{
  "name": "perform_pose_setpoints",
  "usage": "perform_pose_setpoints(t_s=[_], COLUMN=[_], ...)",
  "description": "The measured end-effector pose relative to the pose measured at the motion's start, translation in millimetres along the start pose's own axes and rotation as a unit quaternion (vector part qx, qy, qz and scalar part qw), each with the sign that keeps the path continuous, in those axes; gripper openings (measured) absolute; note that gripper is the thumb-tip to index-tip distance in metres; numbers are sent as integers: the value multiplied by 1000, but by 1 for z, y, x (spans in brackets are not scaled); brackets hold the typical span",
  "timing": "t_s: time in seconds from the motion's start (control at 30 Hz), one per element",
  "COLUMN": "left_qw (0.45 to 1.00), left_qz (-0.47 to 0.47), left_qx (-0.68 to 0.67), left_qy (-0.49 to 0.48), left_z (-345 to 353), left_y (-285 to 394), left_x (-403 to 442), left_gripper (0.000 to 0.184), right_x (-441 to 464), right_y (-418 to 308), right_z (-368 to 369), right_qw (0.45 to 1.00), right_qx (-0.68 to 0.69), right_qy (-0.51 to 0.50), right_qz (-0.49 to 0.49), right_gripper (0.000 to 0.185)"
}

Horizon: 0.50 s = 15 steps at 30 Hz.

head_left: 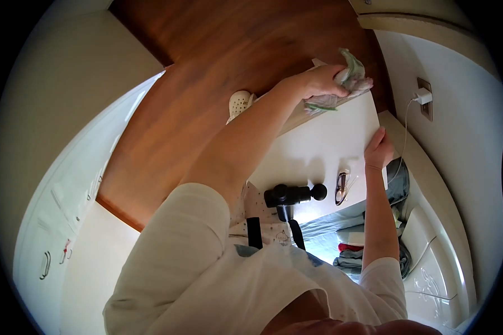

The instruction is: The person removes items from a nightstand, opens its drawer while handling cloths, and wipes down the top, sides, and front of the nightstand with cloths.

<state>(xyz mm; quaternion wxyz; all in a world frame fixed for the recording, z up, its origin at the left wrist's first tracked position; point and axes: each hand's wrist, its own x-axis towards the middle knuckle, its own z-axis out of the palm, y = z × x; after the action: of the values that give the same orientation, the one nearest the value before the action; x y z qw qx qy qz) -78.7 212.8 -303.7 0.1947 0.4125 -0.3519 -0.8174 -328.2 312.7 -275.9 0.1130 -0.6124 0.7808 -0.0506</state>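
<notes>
My left hand (325,81) is closed round a crumpled cloth (353,79), pale with green edges. It presses the cloth along the far edge of a white tabletop (324,139). On that tabletop's right edge, my right hand (379,149) grips the side, its thumb uppermost and its other fingers partly hidden. Nearer my body, a black massage gun (289,195) with a round head lies on the top. A pair of glasses (341,187) rests to its right, below my right hand.
White slip-on clogs (240,104) stand on the brown wooden floor (207,72) beyond my left forearm. A white charger (423,96) is plugged into the right wall, its cable hanging down. Folded clothes (351,251) lie by the white headboard (430,268). White cabinets (67,223) line the left.
</notes>
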Motion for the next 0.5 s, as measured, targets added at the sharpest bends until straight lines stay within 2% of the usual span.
perform_pose_setpoints(t_s=[0.07, 0.13, 0.2, 0.3, 0.37, 0.4, 0.47, 0.5], left_qw=[1000, 993, 990, 989, 985, 985, 973, 980], left_qz=[-23, -88, -108, -132, -153, -154, -98, -85], left_qx=[19, -58, -79, -38, 63, 62, 209, 180], left_qy=[5, -44, -54, -49, 50, 52, 20, 13], left_z=[-8, -18, -29, -42, -35, -35, -35, -32], left_y=[-18, -29, -39, -75, -74, -68, -52, -51], left_x=[-23, -60, -104, -142, -158, -157, -136, -122], left_gripper=[63, 65, 68, 72, 73, 73, 73, 71], right_x=[0, 0, 1, 0, 0, 0, 0, 0], right_y=[8, 6, -1, 2, 2, 1, -3, -5], right_z=[5, 4, 0, 3, 3, 2, -1, -1], right_qw=[1000, 999, 1000, 1000, 1000, 1000, 1000, 1000], right_qx=[-13, -26, 1, -19, -20, -22, -19, -18], right_qy=[-9, -18, -5, 2, 1, 0, 3, 6], right_qz=[9, 20, 5, 17, 7, -2, -9, -12], right_gripper=[44, 44, 51, 52, 52, 53, 53, 53])
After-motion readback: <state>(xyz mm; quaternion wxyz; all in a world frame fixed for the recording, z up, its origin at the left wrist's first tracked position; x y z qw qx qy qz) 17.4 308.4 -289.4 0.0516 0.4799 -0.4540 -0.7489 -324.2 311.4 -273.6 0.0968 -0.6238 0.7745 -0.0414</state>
